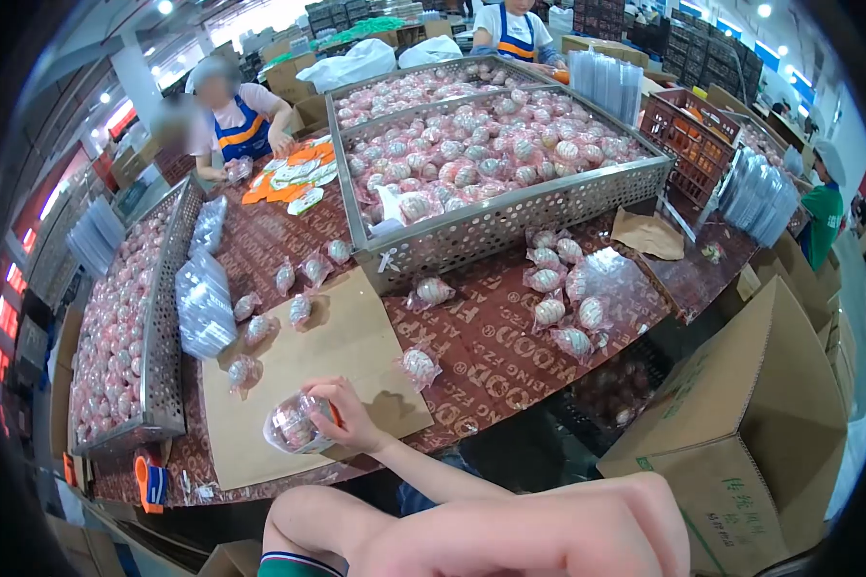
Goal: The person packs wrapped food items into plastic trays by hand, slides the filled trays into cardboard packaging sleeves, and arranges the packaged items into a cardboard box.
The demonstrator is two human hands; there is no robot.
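Observation:
My right hand (344, 415) grips a clear plastic box (293, 425) that holds several wrapped egg-shaped pieces. Its fingers curl over the box's far and right sides, and a bit of orange shows between them. Under the box lies a sheet of brown cardboard (356, 317). Close by on the sheet are wrapped egg-shaped pieces, one (243, 372) beyond the box and another (300, 311) farther up. A wrapped piece (420, 367) lies to the right of the hand. My bare arm crosses the bottom of the view; my left hand does not show.
A perforated metal tray (510, 207) full of wrapped pieces stands ahead; another (164, 375) is at left. Stacked clear boxes (205, 306) lie beside it. A large carton (731, 433) stands at right. A co-worker (241, 120) handles things near orange labels (293, 173).

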